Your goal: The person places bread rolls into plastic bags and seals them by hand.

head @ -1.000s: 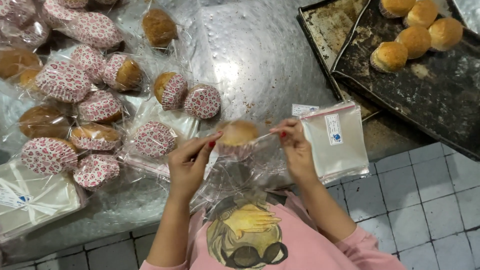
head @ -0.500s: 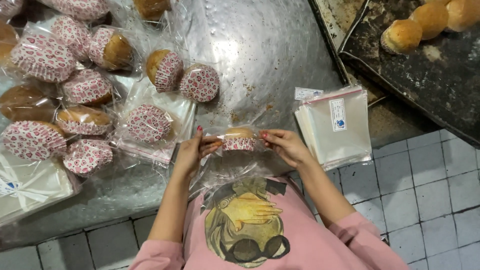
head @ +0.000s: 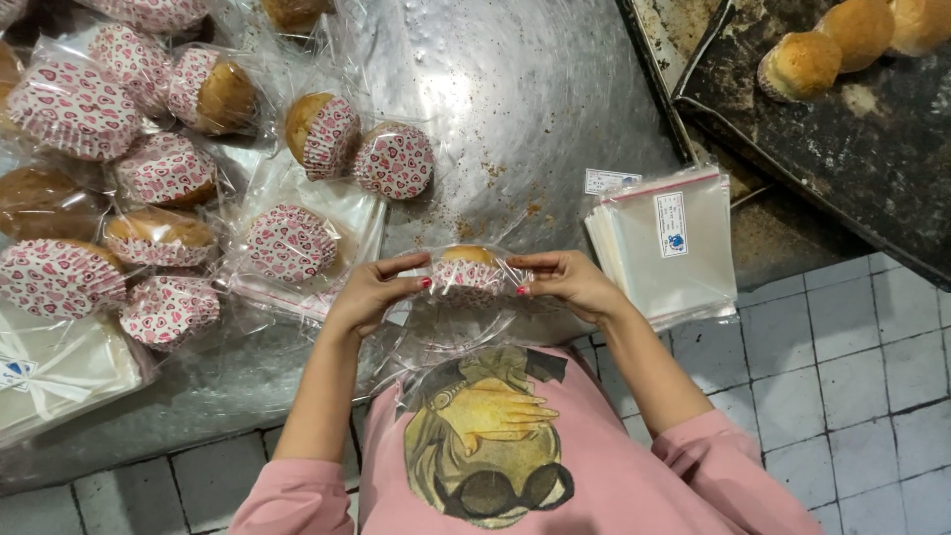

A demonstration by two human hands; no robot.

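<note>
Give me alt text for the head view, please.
Both hands, left hand and right hand, hold a muffin in a clear bag over a steel table. Bagged muffins lie at left, a stack of empty bags at right.

Bakery packing area, steel table, baking tray, wrapped muffins

Stack of clear bags (white-labelled) right of wrapped muffin.

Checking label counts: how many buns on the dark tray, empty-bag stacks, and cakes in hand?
Buns on dark tray, in view: 3
Stacks of empty clear bags: 2
Bagged cake held between left hand and right hand: 1
Total: 6
</note>
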